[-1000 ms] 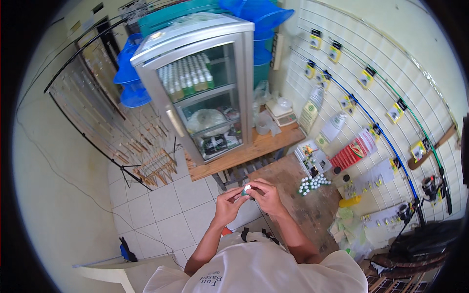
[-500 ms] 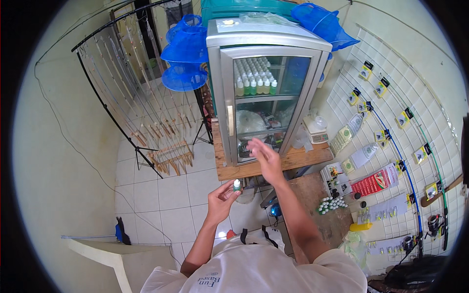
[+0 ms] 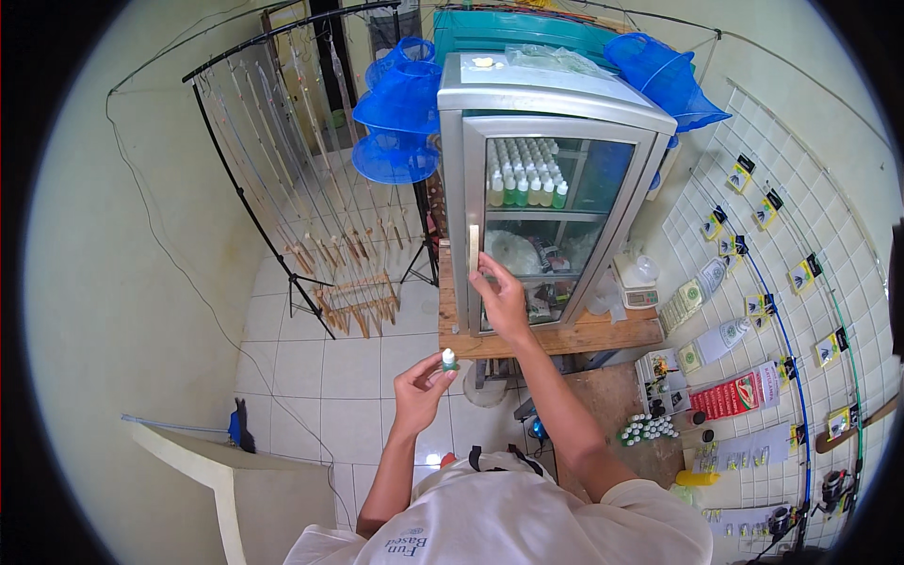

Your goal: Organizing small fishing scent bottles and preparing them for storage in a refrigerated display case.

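Note:
A small dropper bottle (image 3: 449, 361) with a white cap and green contents stands upright in the fingers of my left hand (image 3: 419, 394). This hand is closed round the bottle, in front of the cabinet. My right hand (image 3: 501, 299) reaches the glass-fronted metal cabinet (image 3: 653, 141). Its fingers are curled at the lower end of the pale door handle (image 3: 474, 247), with the thumb just below. Behind the glass, the upper shelf carries rows of white-capped dropper bottles (image 3: 527, 184) with green and yellowish liquid. Plastic bags (image 3: 513, 252) lie on the shelf beneath.
The cabinet stands on a wooden bench (image 3: 603, 334), beside a small scale (image 3: 637, 294). More white-capped bottles (image 3: 648, 428) are grouped on a lower table at right. Fishing rods and packets hang on a wall grid (image 3: 782, 240). A black rack (image 3: 240, 193) and blue nets (image 3: 397, 104) stand left.
My right hand has moved up from in front of the glass to the door handle. The left hand still holds the bottle. The whole view has shifted, so the cabinet sits farther right.

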The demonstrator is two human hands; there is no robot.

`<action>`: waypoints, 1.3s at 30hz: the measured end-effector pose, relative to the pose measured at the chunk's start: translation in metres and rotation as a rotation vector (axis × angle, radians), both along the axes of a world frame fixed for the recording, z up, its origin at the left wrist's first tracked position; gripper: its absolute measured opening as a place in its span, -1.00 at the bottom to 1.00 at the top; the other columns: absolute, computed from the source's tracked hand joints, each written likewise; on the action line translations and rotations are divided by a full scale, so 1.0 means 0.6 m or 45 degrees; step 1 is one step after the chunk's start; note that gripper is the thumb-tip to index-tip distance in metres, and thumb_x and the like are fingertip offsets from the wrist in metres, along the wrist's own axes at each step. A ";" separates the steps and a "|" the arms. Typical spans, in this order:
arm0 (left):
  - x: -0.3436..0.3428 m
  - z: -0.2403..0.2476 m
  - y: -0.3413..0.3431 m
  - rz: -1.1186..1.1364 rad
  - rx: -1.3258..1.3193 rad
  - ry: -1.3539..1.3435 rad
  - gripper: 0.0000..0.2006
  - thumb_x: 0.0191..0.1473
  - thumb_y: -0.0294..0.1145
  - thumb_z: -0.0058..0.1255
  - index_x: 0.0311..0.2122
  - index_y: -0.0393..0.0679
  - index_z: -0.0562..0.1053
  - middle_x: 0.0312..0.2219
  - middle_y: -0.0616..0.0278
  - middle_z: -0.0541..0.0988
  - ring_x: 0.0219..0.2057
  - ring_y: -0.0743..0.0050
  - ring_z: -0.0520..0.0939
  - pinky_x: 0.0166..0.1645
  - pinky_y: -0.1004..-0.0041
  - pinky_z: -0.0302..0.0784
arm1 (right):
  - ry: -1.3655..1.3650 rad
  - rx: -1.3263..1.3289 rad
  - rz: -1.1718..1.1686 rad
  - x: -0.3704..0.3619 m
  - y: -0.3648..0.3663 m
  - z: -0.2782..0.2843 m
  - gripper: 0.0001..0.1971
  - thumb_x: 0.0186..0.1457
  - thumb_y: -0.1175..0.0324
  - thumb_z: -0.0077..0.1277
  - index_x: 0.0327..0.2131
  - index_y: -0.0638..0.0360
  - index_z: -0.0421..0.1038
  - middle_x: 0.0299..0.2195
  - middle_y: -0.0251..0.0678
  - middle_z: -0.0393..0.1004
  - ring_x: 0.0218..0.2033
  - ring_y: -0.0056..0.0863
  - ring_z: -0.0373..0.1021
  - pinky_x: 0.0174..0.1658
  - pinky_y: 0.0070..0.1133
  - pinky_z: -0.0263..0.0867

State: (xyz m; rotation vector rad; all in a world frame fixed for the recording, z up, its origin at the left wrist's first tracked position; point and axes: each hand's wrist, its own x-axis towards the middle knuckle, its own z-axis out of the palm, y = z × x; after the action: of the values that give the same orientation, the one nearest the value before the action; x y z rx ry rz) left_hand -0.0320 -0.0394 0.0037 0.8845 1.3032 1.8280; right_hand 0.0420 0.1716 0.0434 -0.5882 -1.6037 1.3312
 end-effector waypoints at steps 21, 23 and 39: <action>0.059 -0.011 0.049 -0.045 -0.066 0.043 -0.66 0.05 -0.64 0.23 -0.02 -0.38 0.53 -0.17 0.16 0.64 -0.21 0.57 0.59 -0.13 0.54 0.51 | -0.044 0.183 -0.309 0.400 -0.138 -0.004 -0.71 -0.15 0.65 0.35 -0.28 0.42 0.54 -0.28 -0.20 0.57 -0.26 -0.52 0.48 -0.18 -0.59 0.38; 0.065 -0.008 0.051 -0.079 -0.072 0.048 -0.65 0.05 -0.64 0.23 -0.01 -0.38 0.53 -0.17 0.16 0.64 -0.21 0.57 0.59 -0.13 0.54 0.51 | 0.036 0.137 -0.501 0.427 -0.144 -0.012 -0.71 -0.15 0.69 0.32 -0.27 0.43 0.54 -0.27 -0.19 0.55 -0.28 -0.49 0.47 -0.18 -0.59 0.38; 0.067 -0.001 0.047 -0.163 -0.061 0.040 -0.63 0.06 -0.69 0.20 0.01 -0.45 0.49 -0.15 0.10 0.61 -0.21 0.52 0.60 -0.13 0.53 0.56 | 0.187 0.009 -1.219 0.481 -0.137 -0.017 -0.88 0.19 0.56 0.10 -0.20 0.34 0.50 -0.42 -0.37 0.52 -0.49 -0.70 0.40 -0.38 -0.72 0.34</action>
State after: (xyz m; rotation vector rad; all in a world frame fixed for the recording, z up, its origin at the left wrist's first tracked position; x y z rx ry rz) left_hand 0.0084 -0.0110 0.0029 0.9521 1.2743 1.6836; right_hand 0.3306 0.0892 0.0330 -1.0494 -0.9696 0.6199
